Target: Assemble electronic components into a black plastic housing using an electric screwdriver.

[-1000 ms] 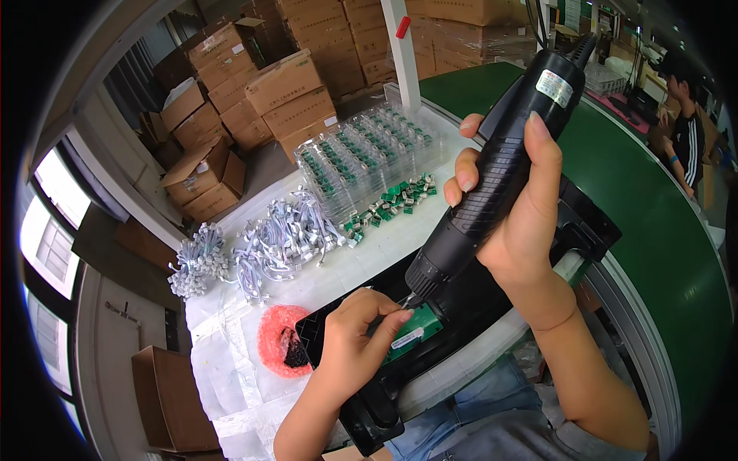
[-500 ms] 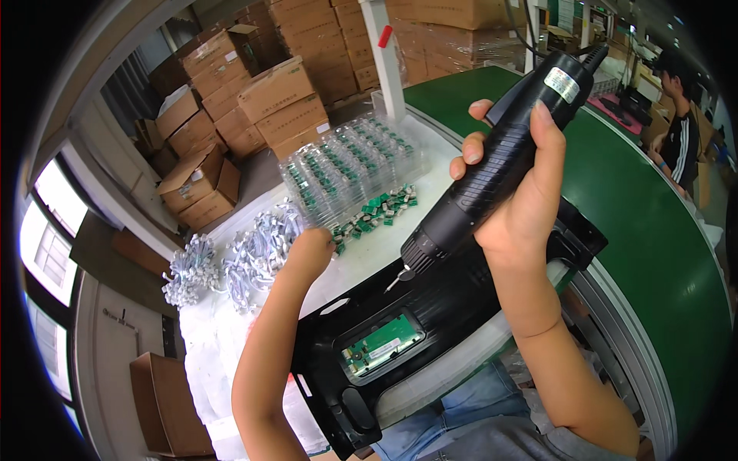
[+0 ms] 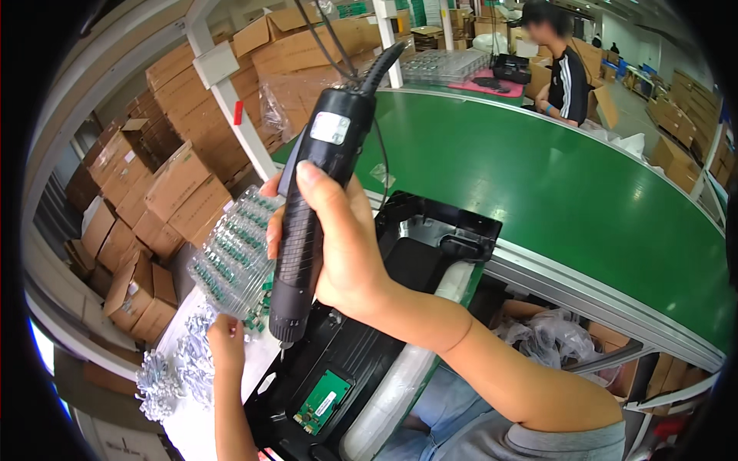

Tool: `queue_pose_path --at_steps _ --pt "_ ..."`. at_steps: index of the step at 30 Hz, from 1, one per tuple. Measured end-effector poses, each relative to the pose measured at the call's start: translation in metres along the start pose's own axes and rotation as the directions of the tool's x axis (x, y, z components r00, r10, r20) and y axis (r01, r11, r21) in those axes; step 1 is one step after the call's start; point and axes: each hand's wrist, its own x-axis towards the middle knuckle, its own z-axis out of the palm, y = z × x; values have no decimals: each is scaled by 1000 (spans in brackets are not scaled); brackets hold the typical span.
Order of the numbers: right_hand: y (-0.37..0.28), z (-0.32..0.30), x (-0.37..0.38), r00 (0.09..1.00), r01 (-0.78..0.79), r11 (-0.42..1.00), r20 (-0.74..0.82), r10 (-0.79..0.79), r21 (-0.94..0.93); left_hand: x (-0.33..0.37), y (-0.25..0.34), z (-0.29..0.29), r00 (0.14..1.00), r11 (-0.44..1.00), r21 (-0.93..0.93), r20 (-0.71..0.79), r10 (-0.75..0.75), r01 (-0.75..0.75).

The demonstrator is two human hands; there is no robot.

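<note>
My right hand is wrapped around a black electric screwdriver, its thumb along the grip. The screwdriver's bit points down over the left edge of a long black plastic housing. A green circuit board with a white label lies in a recess of this housing. Beyond its left side, my left hand is closed, fingertips pinched together; what they hold, if anything, is hidden. Small green circuit boards lie loose beside it, partly covered by the screwdriver. Bundles of white connector cables lie next to my left wrist.
Clear plastic trays of small green boards stand beyond my left hand. A green conveyor belt runs along the far right side, with a seated person behind it. Cardboard boxes are stacked at the left. The screwdriver's cord rises upward.
The view has swung right, so the housing and trays sit further left. The screwdriver now stands more upright, its bit near the housing's left edge. My left hand remains by the loose boards.
</note>
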Motion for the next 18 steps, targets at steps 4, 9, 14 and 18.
queue_pose_path --at_steps 4,9,14,18 --pt "0 -5 1 999 -24 1000 23 23 8 -26 47 -45 981 930 -330 -40 -188 165" --pt "16 2 -4 997 -64 998 39 64 21 -71 81 -88 864 655 -564 314 -393 503" --pt "29 13 -13 995 -95 994 38 97 -56 -100 92 -96 811 719 -404 429 -398 566" --pt "47 16 -28 966 -228 964 91 242 -138 -108 78 -83 845 780 -433 488 -217 451"
